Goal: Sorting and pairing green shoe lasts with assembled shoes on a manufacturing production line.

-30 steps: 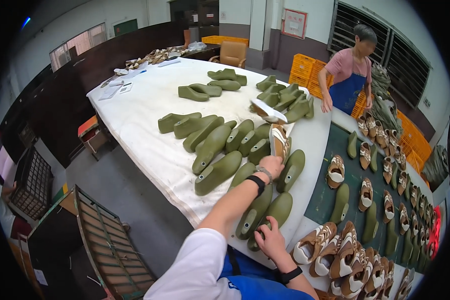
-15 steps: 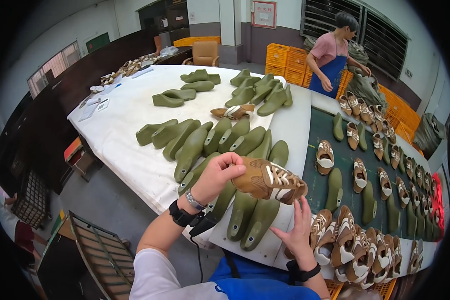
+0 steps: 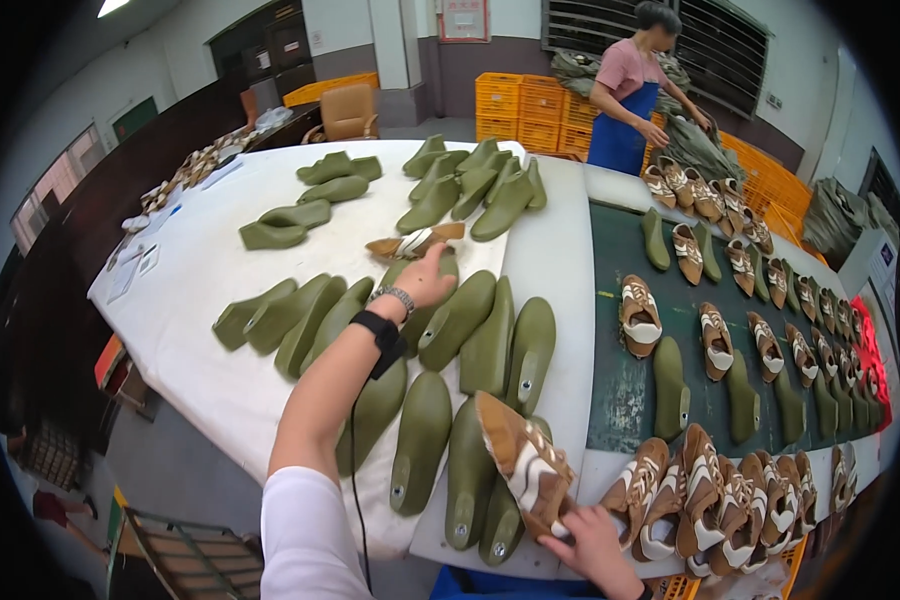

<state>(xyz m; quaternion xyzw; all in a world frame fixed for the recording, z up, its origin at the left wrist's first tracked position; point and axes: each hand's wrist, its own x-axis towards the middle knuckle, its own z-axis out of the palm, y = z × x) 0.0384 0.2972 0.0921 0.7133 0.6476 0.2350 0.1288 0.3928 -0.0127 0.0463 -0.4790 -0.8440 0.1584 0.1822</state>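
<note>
My right hand (image 3: pixel 598 548) grips a brown-and-white sneaker upper (image 3: pixel 532 468) by its heel end, low at the table's near edge. The upper's brown toe points up and away, over the green shoe lasts (image 3: pixel 422 440). My left hand (image 3: pixel 425 282) reaches across the lasts with its index finger stretched out. That fingertip is at the near edge of another brown-and-white upper (image 3: pixel 415 243), which lies on its side on the white table cover (image 3: pixel 195 250). Its other fingers are partly hidden, and I cannot tell whether it touches this upper.
To the right, a green conveyor belt (image 3: pixel 620 400) carries rows of uppers and lasts. Several laced uppers (image 3: pixel 705 490) crowd its near edge. More lasts (image 3: pixel 470 185) stand farther back. Across the belt, a person in a blue apron (image 3: pixel 625 125) stands beside orange crates (image 3: pixel 518 105).
My left hand has let go of the upper and moved away, toward the one lying on the table. My right hand now holds the first upper, lower down and tilted toe up. The view has shifted.
</note>
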